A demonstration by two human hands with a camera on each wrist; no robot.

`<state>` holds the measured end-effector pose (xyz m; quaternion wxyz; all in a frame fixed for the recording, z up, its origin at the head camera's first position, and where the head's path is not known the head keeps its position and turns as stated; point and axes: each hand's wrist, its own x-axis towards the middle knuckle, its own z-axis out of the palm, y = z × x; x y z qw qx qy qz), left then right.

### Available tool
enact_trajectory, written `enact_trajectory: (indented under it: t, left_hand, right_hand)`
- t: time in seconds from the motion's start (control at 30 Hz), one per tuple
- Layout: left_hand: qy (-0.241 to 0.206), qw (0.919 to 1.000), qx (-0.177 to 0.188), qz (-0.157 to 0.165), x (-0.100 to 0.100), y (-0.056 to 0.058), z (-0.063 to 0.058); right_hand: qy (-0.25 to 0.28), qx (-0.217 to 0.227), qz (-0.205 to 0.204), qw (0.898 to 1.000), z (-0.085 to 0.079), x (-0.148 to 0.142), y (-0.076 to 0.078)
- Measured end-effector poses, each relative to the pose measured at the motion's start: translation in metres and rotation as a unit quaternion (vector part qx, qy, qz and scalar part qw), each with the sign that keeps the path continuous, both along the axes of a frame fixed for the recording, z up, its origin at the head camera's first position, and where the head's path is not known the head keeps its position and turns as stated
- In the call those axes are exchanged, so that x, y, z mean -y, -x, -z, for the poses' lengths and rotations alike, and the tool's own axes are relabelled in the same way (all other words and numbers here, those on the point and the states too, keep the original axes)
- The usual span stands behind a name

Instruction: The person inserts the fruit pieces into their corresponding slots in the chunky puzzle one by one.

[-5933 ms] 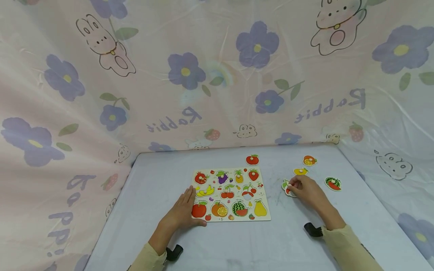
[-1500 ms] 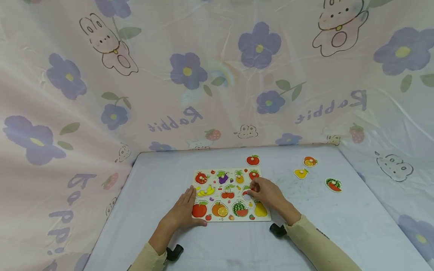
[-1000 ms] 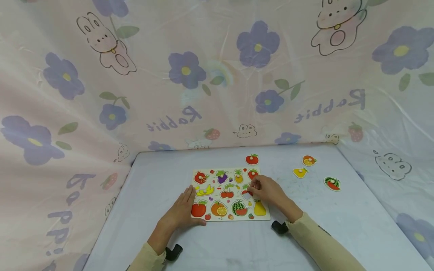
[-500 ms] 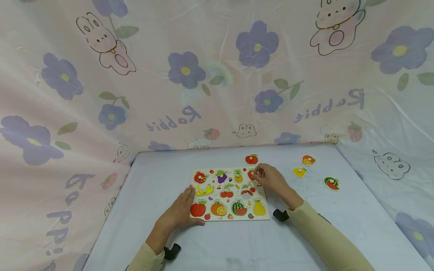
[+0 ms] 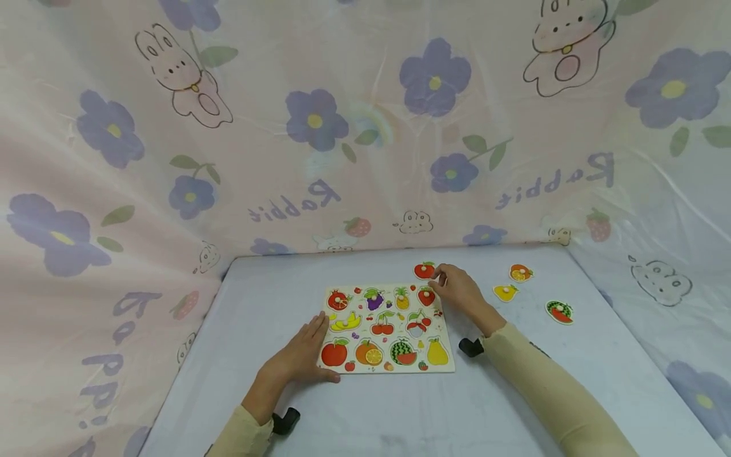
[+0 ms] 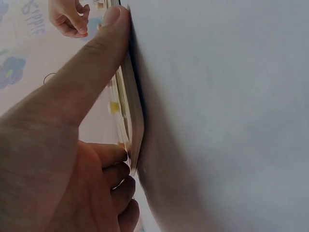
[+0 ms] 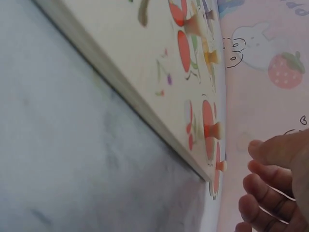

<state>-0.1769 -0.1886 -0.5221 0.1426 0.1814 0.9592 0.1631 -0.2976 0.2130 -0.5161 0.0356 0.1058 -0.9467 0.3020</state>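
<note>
A cream fruit puzzle board [image 5: 394,370] lies on the table. My left hand [image 5: 299,355] rests along its left side, straight fingers on the side edge and thumb by the front edge. In the left wrist view that thumb [image 6: 96,53] lies against the board's edge. My right hand [image 5: 459,289] hovers at the board's far right corner, beside the red apple piece [image 5: 424,270]. The right wrist view shows thumb and fingers apart with nothing between them, near the knobbed apple piece [image 7: 216,176]. The strawberry piece [image 5: 426,296] and a red-and-white fruit piece [image 5: 419,325] sit in the board.
Right of the board lie an orange piece [image 5: 521,273], a pear piece [image 5: 505,292] and a watermelon piece [image 5: 559,311]. A patterned curtain [image 5: 365,158] stands behind the white table [image 5: 388,419] and along both sides.
My right hand carried the red-and-white fruit piece from the table at right to the board and let it go there. Since then it has moved away toward the apple piece. My left hand stays put.
</note>
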Motion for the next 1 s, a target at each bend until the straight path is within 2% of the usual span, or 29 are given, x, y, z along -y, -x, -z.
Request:
enact_trajectory:
  t: [0.3,0.77,1.0]
  left_hand:
    - [0.002,1.0000,-0.002,0.003,0.001,0.002,0.008]
    - [0.011,0.9999,-0.001,-0.003,-0.004,0.003,0.000]
    - [0.008,0.9999,-0.001,-0.012,-0.006,0.003,-0.001]
  right_hand:
    - [0.007,0.018,0.008,1.000,0.004,0.000,0.014]
    - [0.007,0.018,-0.009,1.000,0.011,0.000,0.044]
    - [0.037,0.035,-0.010,0.999,0.014,0.001,0.052]
